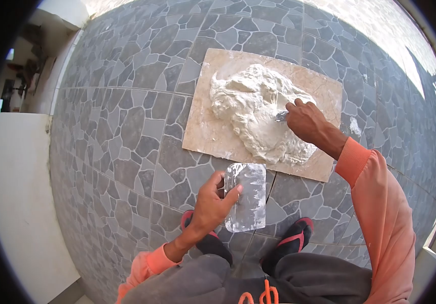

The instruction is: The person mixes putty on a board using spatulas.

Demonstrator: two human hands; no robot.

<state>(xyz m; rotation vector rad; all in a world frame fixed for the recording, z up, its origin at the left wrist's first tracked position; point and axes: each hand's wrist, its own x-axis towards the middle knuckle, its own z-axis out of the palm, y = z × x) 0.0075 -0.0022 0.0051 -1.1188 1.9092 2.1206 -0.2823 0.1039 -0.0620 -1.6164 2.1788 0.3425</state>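
Observation:
A mound of wet white plaster-like paste (258,109) is spread over a beige tile board (205,126) lying on the floor. My right hand (309,121) is closed on a small scraper (281,116), its blade at the paste and most of its handle hidden by my fingers. Nearer to me, my left hand (215,202) grips a flat rectangular scraper plate (248,197) by its left edge, thumb on top. White smears cover parts of this plate's grey face. It is held above the floor, just short of the board's near edge.
Grey stone-patterned floor tiles (126,152) surround the board. My feet in red-strapped sandals (295,237) stand close to its near side. A white wall or ledge (20,197) runs along the left, and sunlight falls across the upper right. A white splash (354,126) marks the floor right of the board.

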